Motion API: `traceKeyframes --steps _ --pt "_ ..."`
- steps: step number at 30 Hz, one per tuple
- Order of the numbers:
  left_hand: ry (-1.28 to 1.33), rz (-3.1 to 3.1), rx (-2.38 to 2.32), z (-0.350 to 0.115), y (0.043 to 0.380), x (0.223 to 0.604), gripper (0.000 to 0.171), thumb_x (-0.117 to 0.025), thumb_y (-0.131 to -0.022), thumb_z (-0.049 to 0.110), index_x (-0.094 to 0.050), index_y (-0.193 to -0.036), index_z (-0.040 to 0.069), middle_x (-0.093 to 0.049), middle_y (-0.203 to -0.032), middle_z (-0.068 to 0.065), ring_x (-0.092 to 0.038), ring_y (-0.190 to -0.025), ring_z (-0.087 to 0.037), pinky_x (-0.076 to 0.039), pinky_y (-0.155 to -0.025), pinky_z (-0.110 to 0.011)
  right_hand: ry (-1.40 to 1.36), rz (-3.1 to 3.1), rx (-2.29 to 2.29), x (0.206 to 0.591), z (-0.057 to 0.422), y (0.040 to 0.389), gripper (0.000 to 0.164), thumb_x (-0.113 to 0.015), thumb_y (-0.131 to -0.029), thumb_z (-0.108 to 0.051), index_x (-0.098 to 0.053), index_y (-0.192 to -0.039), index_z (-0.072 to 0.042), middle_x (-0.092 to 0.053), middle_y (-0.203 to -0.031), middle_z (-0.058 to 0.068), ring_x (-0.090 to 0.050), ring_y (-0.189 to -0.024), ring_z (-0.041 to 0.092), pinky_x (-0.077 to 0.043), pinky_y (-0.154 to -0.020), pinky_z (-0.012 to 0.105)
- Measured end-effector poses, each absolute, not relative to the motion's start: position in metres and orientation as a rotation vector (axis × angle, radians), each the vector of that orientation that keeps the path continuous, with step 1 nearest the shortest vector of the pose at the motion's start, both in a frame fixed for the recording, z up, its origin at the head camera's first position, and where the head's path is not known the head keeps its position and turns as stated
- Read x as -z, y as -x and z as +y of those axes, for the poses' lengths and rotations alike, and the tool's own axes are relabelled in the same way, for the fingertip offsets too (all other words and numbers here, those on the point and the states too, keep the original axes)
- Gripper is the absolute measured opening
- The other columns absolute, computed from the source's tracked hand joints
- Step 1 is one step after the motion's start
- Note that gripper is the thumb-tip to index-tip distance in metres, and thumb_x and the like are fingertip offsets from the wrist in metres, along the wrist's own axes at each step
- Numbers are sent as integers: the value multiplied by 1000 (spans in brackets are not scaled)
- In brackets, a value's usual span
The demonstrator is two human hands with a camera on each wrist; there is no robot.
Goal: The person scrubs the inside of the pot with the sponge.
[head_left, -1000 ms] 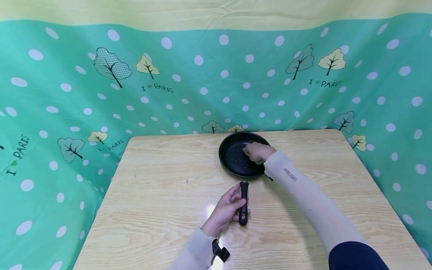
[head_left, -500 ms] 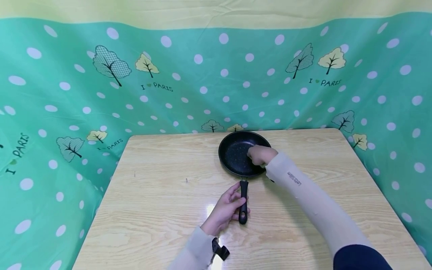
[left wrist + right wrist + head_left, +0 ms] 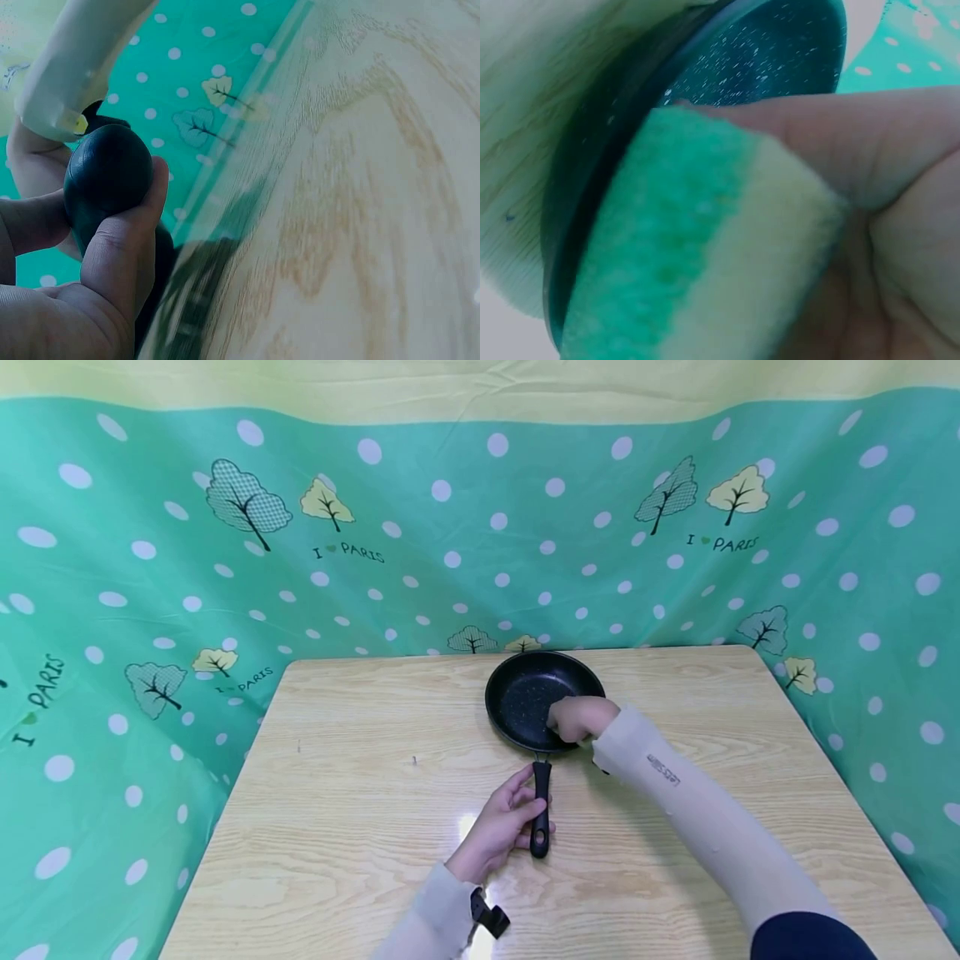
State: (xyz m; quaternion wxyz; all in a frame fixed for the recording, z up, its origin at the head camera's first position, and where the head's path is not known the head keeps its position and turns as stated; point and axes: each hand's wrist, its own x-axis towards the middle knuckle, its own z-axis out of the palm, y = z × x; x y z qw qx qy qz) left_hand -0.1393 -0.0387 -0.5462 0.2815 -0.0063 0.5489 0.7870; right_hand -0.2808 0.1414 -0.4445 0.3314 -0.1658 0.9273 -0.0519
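A black frying pan point(image 3: 517, 702) with a speckled inside lies near the table's back edge, its handle point(image 3: 542, 810) pointing toward me. My left hand point(image 3: 501, 820) grips that handle, thumb on top; in the left wrist view the handle's rounded end point(image 3: 109, 169) shows between thumb and fingers. Inside the pan, at its right near side, my right hand point(image 3: 579, 718) is bent down. The right wrist view shows it holding a sponge point(image 3: 697, 247) with a green scouring face and a pale yellow body, the green face toward the pan wall. The head view hides the sponge behind the hand.
The light wooden table point(image 3: 360, 827) carries the pan. A green dotted curtain point(image 3: 420, 527) hangs right behind its back edge and along both sides. A small dark mark point(image 3: 414, 761) shows on the wood left of the pan.
My right hand has moved slightly toward me and to the right inside the pan, from near its middle to its near right side. The left hand keeps its grip on the handle.
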Motion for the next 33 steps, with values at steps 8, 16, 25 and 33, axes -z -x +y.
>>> traceKeyframes --steps 8,16,25,33 --pt "17 1470 -2102 -38 140 547 69 -58 -107 3 -28 -168 12 -60 -124 -17 -75 -87 -26 -64 -61 -29 566 2367 139 443 137 277 44 -58 -101 -4 -66 -144 -8 -59 -150 12 -55 -118 22 -50 -101 35" --pt "-6 1466 -2105 -39 139 546 69 -58 -107 3 -26 -168 11 -60 -121 -14 -75 -87 -25 -64 -61 -28 599 2351 210 447 123 277 46 -58 -101 -3 -65 -146 -11 -56 -153 11 -47 -143 27 -43 -117 45" --pt "-17 1456 -2116 -39 140 546 70 -58 -107 2 -25 -168 10 -60 -119 -13 -74 -83 -22 -66 -65 -32 617 2373 271 451 106 282 53 -54 -99 6 -62 -148 -12 -51 -158 13 -50 -137 27 -49 -107 41" --pt "-24 1448 -2117 -38 141 547 72 -58 -106 2 -23 -169 10 -60 -121 -13 -74 -83 -22 -65 -64 -31 677 2460 323 467 98 289 62 -54 -98 11 -52 -156 -10 -42 -165 12 -29 -157 34 -24 -129 50"
